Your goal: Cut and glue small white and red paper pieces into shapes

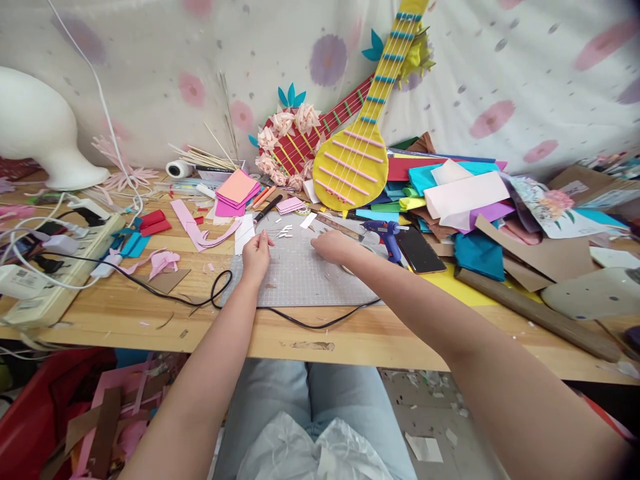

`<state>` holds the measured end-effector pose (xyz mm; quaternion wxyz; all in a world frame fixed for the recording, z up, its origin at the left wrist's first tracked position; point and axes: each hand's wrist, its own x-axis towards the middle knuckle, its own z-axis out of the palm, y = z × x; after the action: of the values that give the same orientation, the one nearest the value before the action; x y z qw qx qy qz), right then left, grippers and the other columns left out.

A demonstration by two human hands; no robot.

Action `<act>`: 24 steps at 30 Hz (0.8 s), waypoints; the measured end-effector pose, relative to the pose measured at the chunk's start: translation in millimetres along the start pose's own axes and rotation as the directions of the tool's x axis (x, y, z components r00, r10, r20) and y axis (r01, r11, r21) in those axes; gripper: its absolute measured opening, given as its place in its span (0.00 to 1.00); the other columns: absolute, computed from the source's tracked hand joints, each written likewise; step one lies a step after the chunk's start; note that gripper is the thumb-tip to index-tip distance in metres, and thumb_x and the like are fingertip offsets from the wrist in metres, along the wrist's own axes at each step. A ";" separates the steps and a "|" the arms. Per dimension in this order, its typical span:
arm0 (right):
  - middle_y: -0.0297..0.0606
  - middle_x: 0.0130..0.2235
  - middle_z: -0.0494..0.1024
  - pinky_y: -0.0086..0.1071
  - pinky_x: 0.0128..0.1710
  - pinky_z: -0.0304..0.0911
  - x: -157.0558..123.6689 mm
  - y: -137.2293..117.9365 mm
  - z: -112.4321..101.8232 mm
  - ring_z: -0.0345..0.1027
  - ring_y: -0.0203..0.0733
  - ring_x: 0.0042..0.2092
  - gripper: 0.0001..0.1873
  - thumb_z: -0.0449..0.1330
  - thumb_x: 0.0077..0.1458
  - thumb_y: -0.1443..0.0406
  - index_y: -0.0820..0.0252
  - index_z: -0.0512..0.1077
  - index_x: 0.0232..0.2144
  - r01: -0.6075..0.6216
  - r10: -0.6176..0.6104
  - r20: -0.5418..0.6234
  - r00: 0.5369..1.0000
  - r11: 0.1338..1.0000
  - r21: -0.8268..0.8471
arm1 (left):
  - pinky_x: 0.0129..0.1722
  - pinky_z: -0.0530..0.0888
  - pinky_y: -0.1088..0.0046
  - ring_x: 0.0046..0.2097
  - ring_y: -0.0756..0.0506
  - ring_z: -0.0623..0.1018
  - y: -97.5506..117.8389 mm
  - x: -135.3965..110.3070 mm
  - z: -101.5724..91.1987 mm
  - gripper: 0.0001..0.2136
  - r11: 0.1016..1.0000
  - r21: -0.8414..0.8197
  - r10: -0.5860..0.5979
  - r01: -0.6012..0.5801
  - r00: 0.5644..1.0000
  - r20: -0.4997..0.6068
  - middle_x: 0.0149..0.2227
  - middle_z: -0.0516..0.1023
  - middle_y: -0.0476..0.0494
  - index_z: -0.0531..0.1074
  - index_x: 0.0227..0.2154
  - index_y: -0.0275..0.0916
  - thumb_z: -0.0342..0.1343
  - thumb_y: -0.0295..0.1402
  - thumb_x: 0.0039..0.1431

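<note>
Jeans [273,400] show nearest, below the worktop [150,320] edge. A black cable [220,297] loops by the front of the grey cutting mat [300,277]. On the mat, the left hand [256,253] is curled up, touching a white paper slip [245,235]. The right hand [330,245] lies knuckles up with its fingers tucked under. I cannot tell if either hand holds anything. Behind are a blue glue gun [386,235] and a yellow paper guitar [353,167].

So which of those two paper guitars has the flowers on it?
The red paper guitar, leaning behind the yellow paper guitar. Its body is ringed with pale pink paper flowers; the yellow one has only pink bars.
</note>
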<state>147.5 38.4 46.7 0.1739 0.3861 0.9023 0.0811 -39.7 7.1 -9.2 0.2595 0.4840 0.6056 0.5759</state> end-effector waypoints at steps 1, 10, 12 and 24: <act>0.52 0.38 0.75 0.34 0.35 0.60 0.5 1.6 1.9 0.70 0.50 0.42 0.14 0.48 0.52 0.74 0.67 0.69 0.38 0.007 -0.007 -0.015 1.000 1.000 0.007 | 0.21 0.59 0.75 0.18 0.52 0.61 1.0 -0.6 -0.1 0.19 1.000 0.010 0.002 -0.002 1.000 0.003 0.13 0.58 0.53 0.65 0.17 0.39 0.44 0.45 0.56; 0.39 0.34 0.74 0.27 0.27 0.50 -0.2 25.5 4.4 0.65 0.38 0.34 0.12 0.53 0.41 0.75 0.61 0.66 0.32 -0.068 0.113 -0.118 0.987 0.940 0.333 | 0.22 0.59 0.75 0.18 0.52 0.62 5.3 -4.3 0.3 0.18 0.996 0.090 0.020 -0.024 0.999 0.042 0.13 0.60 0.52 0.65 0.18 0.39 0.43 0.44 0.57; 0.37 0.31 0.72 0.26 0.28 0.51 -1.0 28.8 6.7 0.63 0.36 0.32 0.11 0.53 0.40 0.75 0.61 0.65 0.30 -0.062 0.145 -0.160 0.976 0.897 0.438 | 0.22 0.59 0.75 0.18 0.52 0.62 5.3 -4.0 0.3 0.18 0.996 0.083 0.021 -0.025 0.999 0.040 0.13 0.59 0.53 0.65 0.18 0.39 0.43 0.44 0.57; 0.26 0.23 0.67 0.29 0.35 0.64 4.7 -3.2 26.1 0.63 0.28 0.27 0.10 0.61 0.35 0.69 0.61 0.63 0.23 0.207 0.315 -0.053 0.948 -0.480 0.853 | 0.24 0.63 0.79 0.30 0.52 0.69 1.2 -12.2 14.4 0.12 0.980 0.009 0.190 -0.197 0.954 0.231 0.35 0.72 0.46 0.70 0.37 0.41 0.56 0.31 0.46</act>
<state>152.1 39.9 20.5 -0.3883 0.3750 0.5138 -0.6667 -22.0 2.6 -13.9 0.2622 0.6081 0.5305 0.5292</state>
